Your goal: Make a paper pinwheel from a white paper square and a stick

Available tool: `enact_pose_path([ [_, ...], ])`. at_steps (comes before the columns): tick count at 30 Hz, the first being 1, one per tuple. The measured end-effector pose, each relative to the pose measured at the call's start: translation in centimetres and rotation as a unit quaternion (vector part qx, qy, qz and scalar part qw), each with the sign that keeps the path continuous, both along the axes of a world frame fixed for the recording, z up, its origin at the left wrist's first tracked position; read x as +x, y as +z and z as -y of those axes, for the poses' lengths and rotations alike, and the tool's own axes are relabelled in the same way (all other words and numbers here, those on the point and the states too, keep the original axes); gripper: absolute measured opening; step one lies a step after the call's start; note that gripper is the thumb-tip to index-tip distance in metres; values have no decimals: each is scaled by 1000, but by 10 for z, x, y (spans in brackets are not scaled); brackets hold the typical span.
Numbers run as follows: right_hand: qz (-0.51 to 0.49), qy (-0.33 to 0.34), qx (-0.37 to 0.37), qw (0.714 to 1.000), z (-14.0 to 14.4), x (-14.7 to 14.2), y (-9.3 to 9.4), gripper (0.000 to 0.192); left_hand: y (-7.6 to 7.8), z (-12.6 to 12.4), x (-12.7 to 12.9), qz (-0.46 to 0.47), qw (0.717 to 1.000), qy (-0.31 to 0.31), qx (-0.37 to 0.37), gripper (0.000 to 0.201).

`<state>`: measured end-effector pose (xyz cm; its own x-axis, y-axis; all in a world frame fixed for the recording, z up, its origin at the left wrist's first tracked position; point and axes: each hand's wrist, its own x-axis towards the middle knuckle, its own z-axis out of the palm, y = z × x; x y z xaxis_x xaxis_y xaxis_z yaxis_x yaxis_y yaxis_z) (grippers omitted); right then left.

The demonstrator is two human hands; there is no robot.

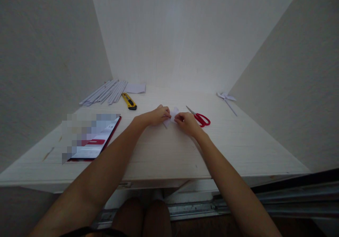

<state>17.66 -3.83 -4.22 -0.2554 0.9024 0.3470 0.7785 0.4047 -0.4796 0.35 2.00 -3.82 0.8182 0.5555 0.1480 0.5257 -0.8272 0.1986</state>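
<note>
A small folded piece of white paper (173, 115) lies on the pale wooden desk (164, 152), pinched from both sides. My left hand (159, 115) grips its left edge with fingertips closed on it. My right hand (186, 122) holds its right edge the same way. Both hands rest low on the desk top, almost touching each other. Most of the paper is hidden by my fingers.
Red-handled scissors (200, 118) lie just right of my right hand. A yellow utility knife (129, 101), a bundle of rolled white paper sticks (106, 92) and a paper sheet (135, 87) sit back left. A tablet (95, 140) lies front left. A paper pinwheel (226, 98) is back right.
</note>
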Motion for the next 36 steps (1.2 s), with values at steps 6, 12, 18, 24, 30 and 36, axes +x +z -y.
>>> enact_pose_path([
  [6,-22,-47,6,999,-2,-4,-4,7,-2,2,1,34,999,-11,22,23],
  [12,-79,-30,29,996,-3,-4,-4,16,-1,1,3,51,998,-13,25,21],
  [18,-77,22,2,997,5,5,10,23,-2,2,3,48,999,3,16,21],
  [24,59,71,-31,995,10,16,14,9,-5,1,2,40,999,10,19,24],
  [30,89,88,-34,992,10,15,10,17,-1,3,3,36,999,8,9,21],
  [36,103,85,-23,991,12,15,16,9,-3,2,3,43,999,27,-5,24],
])
